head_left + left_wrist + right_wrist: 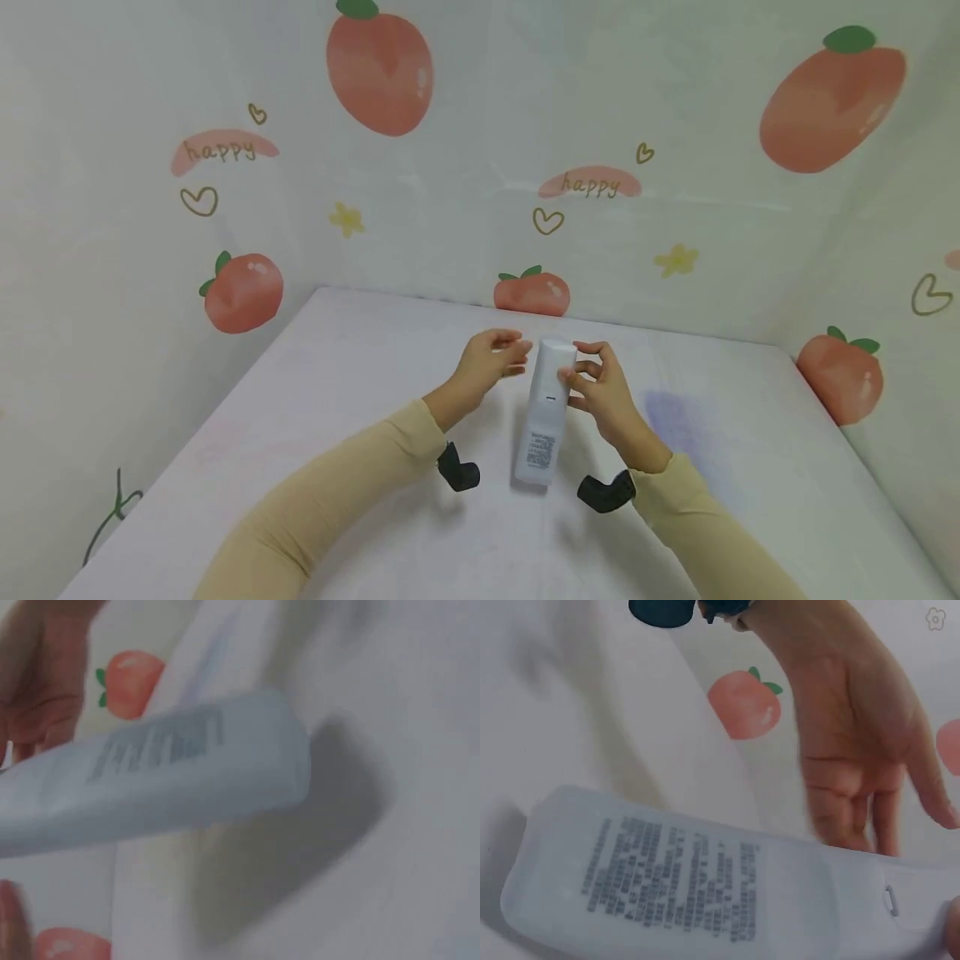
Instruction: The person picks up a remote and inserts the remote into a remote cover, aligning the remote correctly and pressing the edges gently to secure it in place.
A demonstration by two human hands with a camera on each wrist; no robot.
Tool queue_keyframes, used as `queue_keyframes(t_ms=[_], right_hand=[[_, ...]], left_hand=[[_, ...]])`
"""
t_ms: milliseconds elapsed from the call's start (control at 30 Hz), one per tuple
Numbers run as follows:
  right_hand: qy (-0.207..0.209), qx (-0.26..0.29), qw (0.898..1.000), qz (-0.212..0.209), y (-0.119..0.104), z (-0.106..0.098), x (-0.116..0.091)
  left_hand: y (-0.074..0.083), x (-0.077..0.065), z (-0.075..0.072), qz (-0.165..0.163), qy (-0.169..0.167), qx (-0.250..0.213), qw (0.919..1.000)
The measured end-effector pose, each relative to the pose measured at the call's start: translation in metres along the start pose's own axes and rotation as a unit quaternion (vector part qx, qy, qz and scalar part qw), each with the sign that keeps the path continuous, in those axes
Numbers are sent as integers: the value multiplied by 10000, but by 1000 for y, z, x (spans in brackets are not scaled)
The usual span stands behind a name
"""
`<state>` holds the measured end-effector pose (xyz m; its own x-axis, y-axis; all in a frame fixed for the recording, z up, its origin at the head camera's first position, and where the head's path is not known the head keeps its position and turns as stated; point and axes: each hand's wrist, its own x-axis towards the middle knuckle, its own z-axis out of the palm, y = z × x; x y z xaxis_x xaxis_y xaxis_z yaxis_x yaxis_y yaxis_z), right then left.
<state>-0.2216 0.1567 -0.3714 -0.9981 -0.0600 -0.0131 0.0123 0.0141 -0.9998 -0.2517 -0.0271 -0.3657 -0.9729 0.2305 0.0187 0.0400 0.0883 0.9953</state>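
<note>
A white remote control [546, 417] stands tilted above the table, its back with printed text and a small cover latch toward me. My right hand [606, 398] pinches its upper end, thumb on the back. To the left of that end is my left hand [487, 365], its fingers loosely extended and apart from the remote. In the left wrist view the remote control [165, 772] looks blurred, and its lower end casts a shadow. The right wrist view shows the text label of the remote control [667, 877] and the left hand [862, 742] behind it.
The white table [360, 350] meets a curtain [465, 192] printed with fruit, hearts and "happy" at its back and sides. Each wrist carries a black camera mount [606, 492]. A purple stain [678, 425] marks the cloth on the right.
</note>
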Motion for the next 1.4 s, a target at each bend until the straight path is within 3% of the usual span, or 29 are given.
queue_keyframes(t_ms=[100,200,367,500,767,933,1200,1400], right_hand=[[-50,81,10000,-27,0,0,1],[-206,59,9998,-15,-1,1,2],[-168,-239,9995,-141,-6,-2,7],[2,-588,9976,-351,-11,-10,14],[-787,-756,9940,-43,-21,-25,20],[-1075,-866,9903,179,-24,-28,21],[-1385,-1746,9747,-142,-20,-27,22],[-1235,-1995,9716,-314,-17,-20,20]], left_hand=[[-5,-1,0,-678,-526,-362,9956],[-8,-1,2,-710,-762,-178,9944],[-12,-3,2,-691,-517,-159,9961],[-13,-5,3,-766,-561,-205,9953],[-10,-8,6,-708,-620,-151,9954],[-11,-8,6,-732,-603,-2,9955],[-15,-10,6,-667,-583,91,9960],[-13,-11,8,-742,-308,-39,9968]])
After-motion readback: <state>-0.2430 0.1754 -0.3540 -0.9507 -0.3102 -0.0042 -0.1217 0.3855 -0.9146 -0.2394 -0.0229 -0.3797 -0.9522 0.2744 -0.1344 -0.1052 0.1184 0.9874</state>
